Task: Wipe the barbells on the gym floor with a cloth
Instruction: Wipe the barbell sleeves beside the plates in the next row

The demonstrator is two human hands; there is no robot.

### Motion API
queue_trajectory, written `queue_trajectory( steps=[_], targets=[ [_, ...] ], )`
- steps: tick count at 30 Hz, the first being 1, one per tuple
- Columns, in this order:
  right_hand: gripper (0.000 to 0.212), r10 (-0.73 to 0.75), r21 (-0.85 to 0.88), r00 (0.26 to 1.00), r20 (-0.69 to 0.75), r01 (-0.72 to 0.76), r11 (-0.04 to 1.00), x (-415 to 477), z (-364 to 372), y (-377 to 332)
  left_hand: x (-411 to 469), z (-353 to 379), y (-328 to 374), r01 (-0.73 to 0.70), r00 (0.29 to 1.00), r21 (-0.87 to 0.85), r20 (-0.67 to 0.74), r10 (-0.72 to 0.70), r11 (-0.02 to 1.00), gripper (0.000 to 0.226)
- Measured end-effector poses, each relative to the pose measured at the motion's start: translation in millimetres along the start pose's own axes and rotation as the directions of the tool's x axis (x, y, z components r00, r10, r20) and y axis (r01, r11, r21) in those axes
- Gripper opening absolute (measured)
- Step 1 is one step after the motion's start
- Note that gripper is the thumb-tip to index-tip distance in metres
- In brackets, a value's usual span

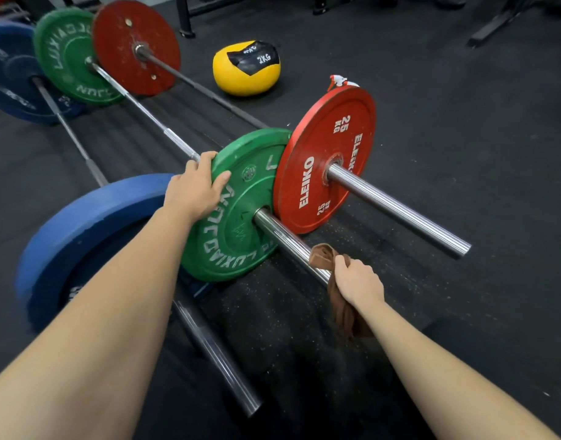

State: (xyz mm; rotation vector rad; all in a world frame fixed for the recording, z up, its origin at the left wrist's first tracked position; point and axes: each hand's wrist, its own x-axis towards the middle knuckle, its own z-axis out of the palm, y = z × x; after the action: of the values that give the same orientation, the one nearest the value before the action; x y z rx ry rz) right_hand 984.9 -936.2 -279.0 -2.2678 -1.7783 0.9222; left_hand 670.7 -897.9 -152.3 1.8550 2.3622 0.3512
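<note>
L hand [193, 188] fingers curl over green plate [241, 201] rim — R hand [357, 277] fingers clench brown cloth [344, 309] — sleeve [285, 239] end hidden.

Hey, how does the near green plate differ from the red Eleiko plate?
The green plate has worn lettering; the red plate reads ELEIKO 25 KG clearly. The left hand grips the green plate's rim; no hand touches the red plate. The right hand holds a cloth against the green plate's sleeve; the red plate's sleeve is bare. Both stand upright.
</note>
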Motion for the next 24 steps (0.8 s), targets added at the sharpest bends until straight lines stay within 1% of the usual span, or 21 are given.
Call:
queue_trajectory(
  steps=[2,5,8,10,11,13,14,15,16,18,19,20,21,22,23,24],
  targets=[
    [0.053,0.004,0.009,1.000,-0.006,-0.004,1.000,-5,-1,5,-2,1,2,0.002,1.000,-0.002,-0.021,-0.002,1.000,0.058],
    [0.056,-0.003,-0.012,0.999,-0.033,0.003,1.000,-16,-3,24,-5,1,4,-0.005,0.998,-0.018,-0.056,0.004,1.000,0.059],
    [0.056,0.046,0.003,0.998,-0.040,-0.046,0.999,-26,-7,42,-6,3,3,-0.003,0.998,-0.028,-0.066,0.001,1.000,0.061],
    [0.055,0.049,-0.031,0.998,-0.045,-0.050,0.998,-31,-13,46,-6,5,2,0.005,0.998,-0.038,-0.068,-0.008,0.999,0.062],
    [0.053,0.030,-0.077,0.997,-0.070,-0.035,0.996,-33,-16,44,-6,5,1,0.006,0.998,-0.045,-0.070,-0.009,0.999,0.063],
    [0.042,-0.049,-0.142,0.985,-0.163,0.026,0.990,-35,-21,36,-5,6,1,0.003,0.997,-0.063,-0.077,-0.007,0.998,0.062],
    [0.036,-0.101,-0.124,0.972,-0.213,0.075,0.989,-36,-22,29,-5,7,1,0.000,0.997,-0.070,-0.081,-0.006,0.998,0.062],
    [0.032,-0.146,-0.056,0.954,-0.263,0.136,0.989,-36,-22,20,-4,8,0,0.000,0.996,-0.075,-0.086,-0.006,0.997,0.062],
    [0.029,-0.177,0.057,0.933,-0.314,0.205,0.977,-35,-22,9,-3,9,-1,0.001,0.996,-0.075,-0.086,-0.007,0.997,0.061],
    [0.024,-0.209,0.278,0.878,-0.430,0.349,0.895,-29,-19,-24,0,11,-3,0.004,0.997,-0.073,-0.082,-0.010,0.997,0.061],
    [0.023,-0.223,0.333,0.842,-0.491,0.418,0.845,-23,-17,-44,1,11,-4,0.004,0.997,-0.071,-0.073,-0.009,0.997,0.062],
    [0.024,-0.255,0.341,0.793,-0.554,0.495,0.799,-16,-13,-64,3,11,-6,0.004,0.998,-0.067,-0.064,-0.008,0.998,0.062],
    [0.030,-0.313,0.305,0.737,-0.599,0.572,0.762,-7,-7,-84,4,12,-7,0.002,0.998,-0.066,-0.059,-0.006,0.998,0.063],
    [0.037,-0.405,0.215,0.675,-0.616,0.639,0.738,3,1,-101,5,12,-8,0.001,0.998,-0.067,-0.056,-0.005,0.998,0.063],
    [0.045,-0.525,0.067,0.609,-0.595,0.688,0.723,15,13,-114,6,12,-8,-0.001,0.998,-0.070,-0.057,-0.003,0.998,0.063],
    [0.051,-0.652,-0.111,0.541,-0.531,0.719,0.687,29,27,-122,6,13,-9,-0.003,0.998,-0.072,-0.059,-0.001,0.997,0.062]
  ],
)
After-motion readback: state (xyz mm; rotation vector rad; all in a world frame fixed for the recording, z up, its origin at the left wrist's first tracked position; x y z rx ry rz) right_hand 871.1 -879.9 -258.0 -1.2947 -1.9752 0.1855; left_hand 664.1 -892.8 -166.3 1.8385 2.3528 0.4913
